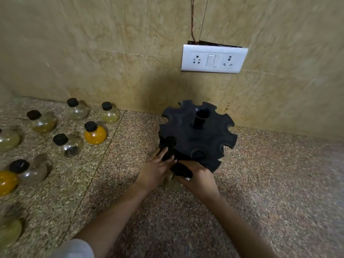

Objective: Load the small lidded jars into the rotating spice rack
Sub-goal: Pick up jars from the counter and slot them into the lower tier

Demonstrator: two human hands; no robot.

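Observation:
The black rotating spice rack [197, 135] stands on the counter near the wall, its notched top tier empty. My left hand [155, 169] presses its fingers against the rack's lower tier at the front left. My right hand [198, 176] curls around a small clear jar [172, 182] held low at the rack's front edge; the jar's lid is hidden against the black rack. Several round jars with black lids sit loose on the left: an orange-filled jar [95, 135], a pale jar [110, 113], a clear jar [68, 146].
A speckled stone counter [260, 183] runs under everything, meeting a beige tiled wall behind the rack. A white switch and socket plate [214, 59] is mounted on the wall above the rack, with a thin wire rising from it.

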